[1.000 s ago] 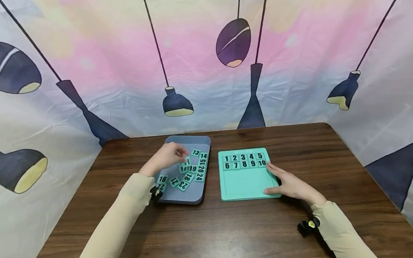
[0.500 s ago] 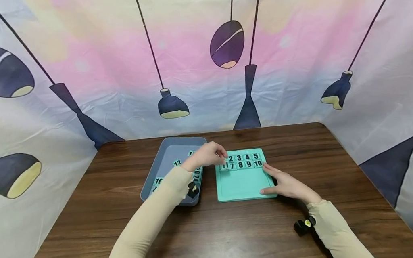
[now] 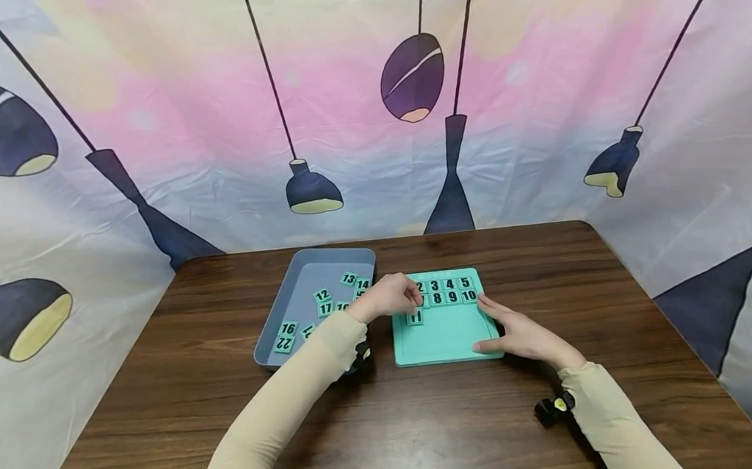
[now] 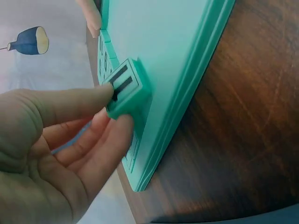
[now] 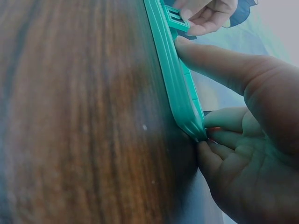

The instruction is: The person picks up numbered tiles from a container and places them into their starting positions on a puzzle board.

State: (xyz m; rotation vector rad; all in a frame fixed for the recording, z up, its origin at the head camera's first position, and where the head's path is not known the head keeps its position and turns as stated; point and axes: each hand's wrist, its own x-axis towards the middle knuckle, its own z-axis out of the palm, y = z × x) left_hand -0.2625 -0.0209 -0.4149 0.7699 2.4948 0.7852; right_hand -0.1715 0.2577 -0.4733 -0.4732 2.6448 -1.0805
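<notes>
My left hand (image 3: 387,296) pinches a small green number tile (image 4: 128,88) marked 11 between thumb and fingers. In the left wrist view the tile is tilted, close over the green number board (image 3: 450,337), just below its second row. Tiles up to 10 sit in two rows along the board's far side; the left hand covers some of them. My right hand (image 3: 530,336) holds the board at its right side, thumb (image 5: 215,63) at the top edge and the other fingers at the side edge.
Left of the board stands a blue-grey tray (image 3: 300,279) with several loose number tiles, among them 12 (image 3: 322,295), 13 (image 3: 349,278) and 16 (image 3: 288,328). The left forearm hides part of it. All stand on a dark wooden table (image 3: 392,439) before a printed cloth.
My left hand has carried the 11 tile right, out of the tray, then down over the board to below its second row. The right hand has stayed at the board's edge.
</notes>
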